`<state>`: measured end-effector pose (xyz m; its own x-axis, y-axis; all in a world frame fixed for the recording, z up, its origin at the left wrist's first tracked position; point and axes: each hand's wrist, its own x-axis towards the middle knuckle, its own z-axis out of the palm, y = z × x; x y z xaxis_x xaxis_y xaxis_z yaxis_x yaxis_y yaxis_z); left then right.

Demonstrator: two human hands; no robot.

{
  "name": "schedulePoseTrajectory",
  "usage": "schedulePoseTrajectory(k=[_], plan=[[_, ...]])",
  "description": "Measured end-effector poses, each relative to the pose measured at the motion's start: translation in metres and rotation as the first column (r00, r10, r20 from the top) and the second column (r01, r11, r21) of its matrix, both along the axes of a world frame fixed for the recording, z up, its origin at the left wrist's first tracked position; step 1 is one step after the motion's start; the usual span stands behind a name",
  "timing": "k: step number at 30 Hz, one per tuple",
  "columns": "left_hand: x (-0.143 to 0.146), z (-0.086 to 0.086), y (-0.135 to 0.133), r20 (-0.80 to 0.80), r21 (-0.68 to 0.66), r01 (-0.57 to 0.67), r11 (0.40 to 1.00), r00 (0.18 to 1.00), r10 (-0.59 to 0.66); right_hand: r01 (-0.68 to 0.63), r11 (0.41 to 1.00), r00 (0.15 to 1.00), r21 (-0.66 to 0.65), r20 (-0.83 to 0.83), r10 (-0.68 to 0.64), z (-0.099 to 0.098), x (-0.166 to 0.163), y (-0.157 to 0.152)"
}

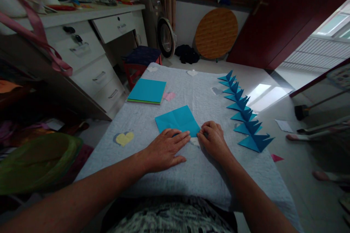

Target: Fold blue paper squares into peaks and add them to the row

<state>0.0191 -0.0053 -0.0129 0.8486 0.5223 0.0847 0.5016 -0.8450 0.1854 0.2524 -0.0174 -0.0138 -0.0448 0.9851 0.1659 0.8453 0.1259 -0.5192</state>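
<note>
A blue sheet of origami paper (177, 118) with crease lines lies on the cloth-covered table (161, 185) in front of me. My left hand (168, 149) rests flat over its near edge, fingers stretched out and thumb apart. At the sheet's right corner, the fingers of my right hand (212, 138) are pinched together on the paper. Farther off to the left sits a stack of square origami paper (149, 90), blue on top with other colours at its edge. Along the table's right side runs a row of several folded blue paper cranes (253, 140).
Left of the table stand a white desk with drawers (90, 69), a stool (142, 56) and a green-lined bin (41, 160). A washing machine with its door (166, 38) ajar and a round wooden board (217, 32) are at the back. Pink paper (277, 158) lies right of the table.
</note>
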Motion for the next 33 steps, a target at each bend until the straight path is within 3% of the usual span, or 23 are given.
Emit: schedulePoseTrajectory(k=[14, 19, 23, 33], plan=[[0.009, -0.001, -0.002, -0.063, 0.05, -0.062, 0.997, 0.996, 0.065, 0.072, 0.997, 0.995, -0.004, 0.07, -0.072, -0.001, 0.009, -0.001], [0.009, 0.002, -0.003, -0.087, 0.032, -0.066, 0.997, 0.994, 0.068, 0.135, 0.99, 0.991, 0.048, -0.017, -0.134, -0.002, 0.021, -0.003], [0.009, 0.001, -0.003, -0.087, 0.024, -0.064, 0.998, 0.994, 0.065, 0.105, 0.994, 0.993, 0.041, -0.056, -0.103, -0.002, 0.023, -0.006], [0.009, 0.002, -0.002, -0.085, 0.02, -0.061, 0.998, 0.994, 0.063, 0.05, 0.998, 0.993, 0.026, 0.105, -0.053, 0.0, 0.01, -0.008]])
